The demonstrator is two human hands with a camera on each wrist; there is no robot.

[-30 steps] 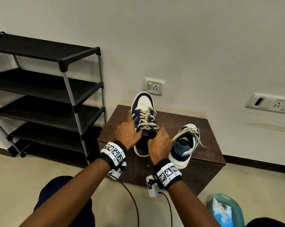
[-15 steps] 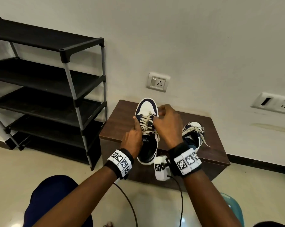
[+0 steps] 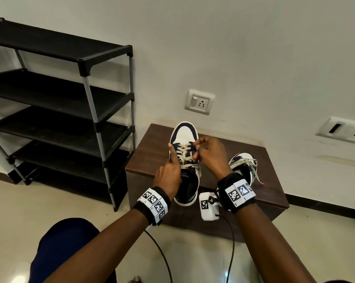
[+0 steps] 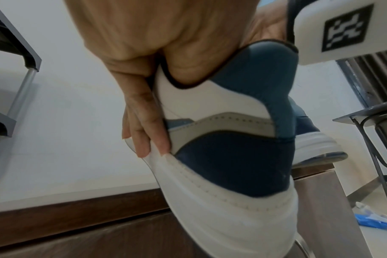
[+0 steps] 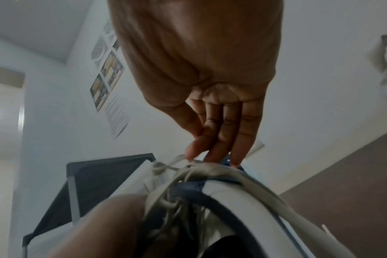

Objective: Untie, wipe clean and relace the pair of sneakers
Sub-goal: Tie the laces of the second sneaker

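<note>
Steadying the near sneaker (image 3: 185, 160), the left hand (image 3: 169, 174) gripped its side wall and collar, while the right hand (image 3: 210, 155) pinched the lace (image 3: 185, 149) at the lowest eyelets, just beyond the left fingers. Pulling too hard could probably tip the shoe. Right of that pinch lay the second sneaker (image 3: 243, 166) on the cabinet (image 3: 152, 154).

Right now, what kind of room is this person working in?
Probably a home entryway or shoe corner: a black shoe rack stands against a plain wall with a socket, and two sneakers sit on a low brown cabinet on a tiled floor.
</note>
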